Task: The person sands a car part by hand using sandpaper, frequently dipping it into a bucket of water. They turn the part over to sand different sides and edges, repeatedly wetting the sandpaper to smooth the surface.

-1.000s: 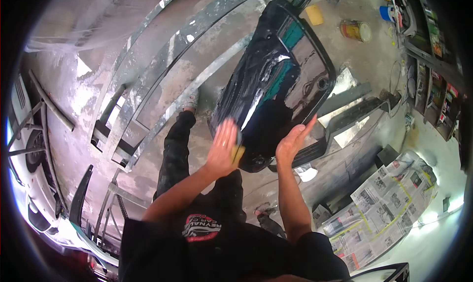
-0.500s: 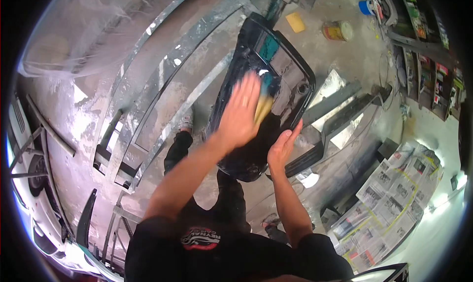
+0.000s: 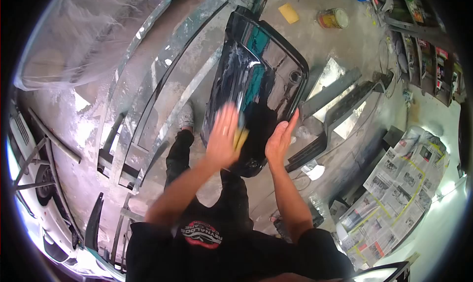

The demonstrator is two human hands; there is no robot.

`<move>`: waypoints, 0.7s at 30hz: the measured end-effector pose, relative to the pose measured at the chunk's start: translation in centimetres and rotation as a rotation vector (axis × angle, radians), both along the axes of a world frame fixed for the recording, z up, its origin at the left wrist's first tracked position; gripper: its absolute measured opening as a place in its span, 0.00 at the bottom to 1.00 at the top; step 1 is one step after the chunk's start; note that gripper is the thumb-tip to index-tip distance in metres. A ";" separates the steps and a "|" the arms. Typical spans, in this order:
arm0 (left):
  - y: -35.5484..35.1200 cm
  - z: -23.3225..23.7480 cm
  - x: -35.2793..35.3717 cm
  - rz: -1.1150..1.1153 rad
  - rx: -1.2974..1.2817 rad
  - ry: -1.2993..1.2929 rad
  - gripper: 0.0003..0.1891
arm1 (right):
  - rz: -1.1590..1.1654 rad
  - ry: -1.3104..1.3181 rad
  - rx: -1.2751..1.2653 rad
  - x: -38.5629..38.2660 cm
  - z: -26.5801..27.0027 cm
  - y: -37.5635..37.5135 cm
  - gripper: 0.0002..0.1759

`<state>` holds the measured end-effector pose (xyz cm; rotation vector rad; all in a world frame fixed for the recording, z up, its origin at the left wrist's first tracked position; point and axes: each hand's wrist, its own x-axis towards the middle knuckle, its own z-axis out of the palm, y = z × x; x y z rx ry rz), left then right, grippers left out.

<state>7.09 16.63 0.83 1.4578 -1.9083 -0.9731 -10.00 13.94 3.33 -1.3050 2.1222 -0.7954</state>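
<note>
A glossy black car panel [image 3: 261,109], wet-looking and streaked with reflections, lies in front of me with its narrower end towards my legs. My left hand [image 3: 224,136] presses flat on the panel's left part, fingers together over a yellow sponge [image 3: 240,140], which shows at the hand's right side. At the lower right edge, my right hand [image 3: 281,139] holds the panel, its thumb against the near side and its fingers along the rim. A small round fitting [image 3: 295,77] sits in the panel above that hand.
Long grey car parts [image 3: 185,50] lie on the floor at left, with dark trim [image 3: 315,144] to the right. Beyond the panel are a yellow block [image 3: 288,13] and a tin can [image 3: 333,18]. Newspaper-covered parts [image 3: 394,188] stand lower right; shelves [image 3: 433,60] line the right wall.
My left hand has slid the sponge down the panel towards me and slightly left. My right hand stays at the lower right edge. The view has shifted slightly.
</note>
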 end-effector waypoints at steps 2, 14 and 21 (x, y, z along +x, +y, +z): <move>2.4 -1.3 0.3 -0.032 -0.003 -0.008 0.34 | -0.013 -0.020 -0.045 0.4 0.4 -1.3 0.31; 7.8 -2.1 0.5 0.337 0.335 0.136 0.35 | -0.068 -0.086 0.055 0.4 0.1 -0.1 0.35; 5.3 -2.9 -1.0 0.600 0.258 0.312 0.31 | -0.087 -0.105 0.062 1.3 1.5 -0.9 0.36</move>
